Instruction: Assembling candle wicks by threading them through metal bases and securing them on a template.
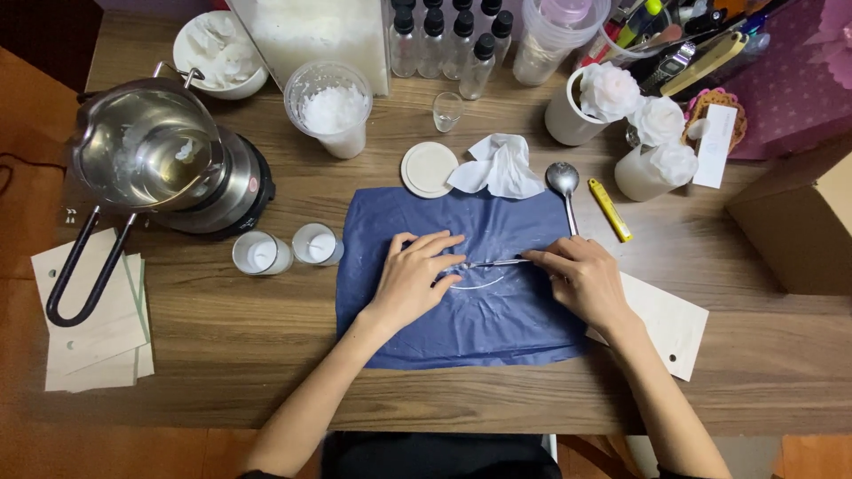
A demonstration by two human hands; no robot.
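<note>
Looking down through the head camera, I see my left hand (pixel 415 278) lying flat with the fingers spread narrowly on a blue sheet (pixel 461 328) that covers the middle of the wooden table (pixel 266 372). My right hand (pixel 581 277) is just beside it on the same sheet, fingers pinched around the end of a thin metal tool (pixel 499 263) that lies level and points toward the left fingertips; whether the left hand touches the tip I cannot tell. Faint white marks show on the sheet under both hands. Above the sheet rest a round white lid (pixel 429 168), a crumpled tissue (pixel 499 166) and a metal spoon (pixel 564 188), with a yellow marker (pixel 611 209) just to its right. To the left of the sheet stand two small glass jars (pixel 286 249) holding white wax, and beyond them a steel melting pot (pixel 149 149) sits on a black heater, its long handle reaching toward me. A plastic cup of white flakes (pixel 332 108) stands near the back, beside a white bowl (pixel 219 53) and a row of small bottles (pixel 453 40). White flower-shaped candles (pixel 635 120) sit at the right. Paper cards (pixel 93 328) lie at the far left, and another card (pixel 666 324) peeks from under my right wrist.
</note>
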